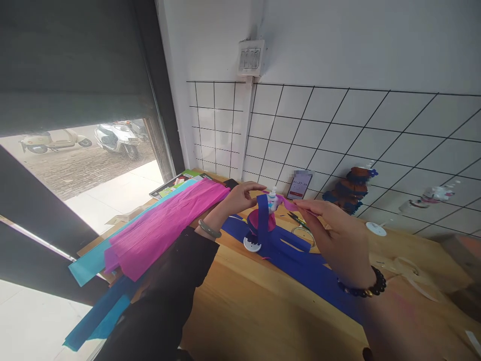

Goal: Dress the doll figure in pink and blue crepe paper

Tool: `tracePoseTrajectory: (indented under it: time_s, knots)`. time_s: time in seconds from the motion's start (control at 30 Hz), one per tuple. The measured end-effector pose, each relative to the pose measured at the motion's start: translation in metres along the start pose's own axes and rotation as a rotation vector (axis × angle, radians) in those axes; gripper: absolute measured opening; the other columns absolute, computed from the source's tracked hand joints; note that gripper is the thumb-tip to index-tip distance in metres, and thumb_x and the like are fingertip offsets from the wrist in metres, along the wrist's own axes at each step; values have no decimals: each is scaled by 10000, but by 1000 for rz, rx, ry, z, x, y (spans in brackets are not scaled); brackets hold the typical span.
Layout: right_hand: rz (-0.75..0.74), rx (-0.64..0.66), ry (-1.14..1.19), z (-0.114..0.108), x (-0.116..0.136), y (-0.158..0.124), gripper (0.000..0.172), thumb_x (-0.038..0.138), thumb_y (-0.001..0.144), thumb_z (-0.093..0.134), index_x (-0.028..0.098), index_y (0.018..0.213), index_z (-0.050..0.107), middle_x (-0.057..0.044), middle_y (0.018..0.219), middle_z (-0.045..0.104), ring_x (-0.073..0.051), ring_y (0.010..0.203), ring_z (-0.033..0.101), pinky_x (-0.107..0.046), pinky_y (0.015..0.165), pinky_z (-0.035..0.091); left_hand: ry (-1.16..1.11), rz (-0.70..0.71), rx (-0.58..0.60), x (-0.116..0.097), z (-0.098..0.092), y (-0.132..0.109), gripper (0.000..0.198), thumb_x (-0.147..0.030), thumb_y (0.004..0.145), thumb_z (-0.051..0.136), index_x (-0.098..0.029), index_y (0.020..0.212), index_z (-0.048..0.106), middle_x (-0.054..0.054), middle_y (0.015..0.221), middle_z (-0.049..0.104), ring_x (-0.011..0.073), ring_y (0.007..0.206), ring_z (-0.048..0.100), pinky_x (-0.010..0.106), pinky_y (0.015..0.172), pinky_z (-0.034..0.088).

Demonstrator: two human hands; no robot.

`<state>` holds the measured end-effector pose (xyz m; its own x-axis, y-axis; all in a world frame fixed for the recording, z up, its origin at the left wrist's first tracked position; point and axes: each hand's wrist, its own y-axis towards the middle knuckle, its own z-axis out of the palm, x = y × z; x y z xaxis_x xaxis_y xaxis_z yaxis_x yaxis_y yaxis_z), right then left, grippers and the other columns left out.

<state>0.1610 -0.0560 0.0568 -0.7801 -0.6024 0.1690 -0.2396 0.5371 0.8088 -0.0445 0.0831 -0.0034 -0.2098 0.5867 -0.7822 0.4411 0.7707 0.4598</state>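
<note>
A small white figurine (272, 201) with a pink and dark blue paper skirt (256, 220) stands on the table beside a round white base (251, 244). Around its upper part runs a narrow pink crepe paper strip (288, 203). My right hand (336, 233) pinches one end of this strip, to the right of the figurine. On the other side my left hand (242, 196) has thumb and fingers curled at the strip's other end, close against the figurine. A blue paper strip (263, 215) hangs down the figurine's front, near my left thumb.
Blue paper (296, 265) lies under the figurine, with scissors (298, 219) and a tape roll (303, 233) behind. Pink sheets (161, 220) cover the left side. A phone (299, 184) leans on the wall near a blue-and-brown figure (349, 190).
</note>
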Motion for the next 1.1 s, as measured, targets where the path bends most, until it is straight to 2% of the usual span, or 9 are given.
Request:
tracePoseTrajectory:
  time_s: [0.13, 0.33, 0.4, 0.5, 0.6, 0.7, 0.87, 0.97, 1.1]
  knots:
    - [26, 0, 4, -1, 1, 2, 185, 194, 911, 527, 227, 1011, 679, -15, 918, 726, -154, 816, 666, -257, 686, 502, -49, -100, 37, 0, 5, 2, 477, -359, 715, 695, -229, 1170, 636, 58, 1179, 644, 43, 531, 452, 226, 524, 401]
    - [33, -15, -41, -5, 1, 7, 184, 223, 914, 525, 225, 993, 691, -23, 940, 731, -161, 806, 672, -253, 647, 497, -177, -10, -14, 7, 13, 14, 204, -305, 696, 703, -155, 834, 714, 68, 986, 699, 166, 886, 623, 247, 702, 486]
    - [34, -16, -52, -5, 0, 6, 186, 224, 916, 523, 228, 992, 692, -24, 947, 731, -163, 806, 673, -257, 656, 498, -197, -18, -9, 8, 12, 15, 165, -294, 701, 693, -148, 777, 704, 72, 980, 699, 173, 886, 634, 244, 674, 496]
    - [24, -17, -59, -4, -1, 5, 181, 216, 912, 531, 233, 997, 689, -27, 952, 728, -170, 817, 673, -266, 671, 502, -224, -57, -15, 10, 10, 12, 188, -302, 727, 671, -141, 816, 707, 80, 957, 705, 170, 810, 654, 262, 643, 515]
    - [21, -16, -48, -3, 0, 3, 175, 204, 906, 539, 231, 1004, 682, -29, 946, 725, -176, 828, 672, -275, 679, 506, -251, -79, -16, 9, 6, 5, 237, -304, 747, 667, -140, 915, 706, 79, 926, 716, 186, 860, 666, 313, 767, 535]
    - [15, 2, -19, -1, 2, 0, 186, 194, 907, 536, 229, 1031, 670, -32, 951, 724, -185, 850, 669, -296, 710, 511, -319, -81, 19, 5, 2, -5, 308, -332, 776, 657, -159, 1030, 681, 87, 1034, 703, 211, 1002, 643, 343, 886, 511]
    - [-12, 44, 20, 3, 8, -7, 190, 152, 903, 521, 213, 1021, 656, -46, 983, 723, -196, 899, 659, -326, 766, 510, -542, -10, 81, -1, 1, -22, 418, -482, 882, 498, -218, 1187, 605, 104, 1254, 596, 236, 1176, 559, 366, 1001, 451]
    - [-32, 54, -6, 7, 11, -13, 183, 125, 891, 526, 210, 989, 654, -41, 940, 728, -190, 865, 665, -324, 755, 515, -568, 34, 88, 0, 4, -26, 484, -512, 789, 626, -218, 1170, 581, 112, 1236, 580, 255, 1181, 543, 383, 1001, 441]
    - [-57, 48, 7, 14, 15, -22, 195, 118, 889, 528, 212, 1019, 639, -51, 983, 725, -191, 892, 666, -340, 781, 520, -596, -17, 97, 1, 12, -28, 527, -396, 648, 794, -194, 1067, 547, 83, 1083, 606, 225, 1057, 596, 375, 952, 456]
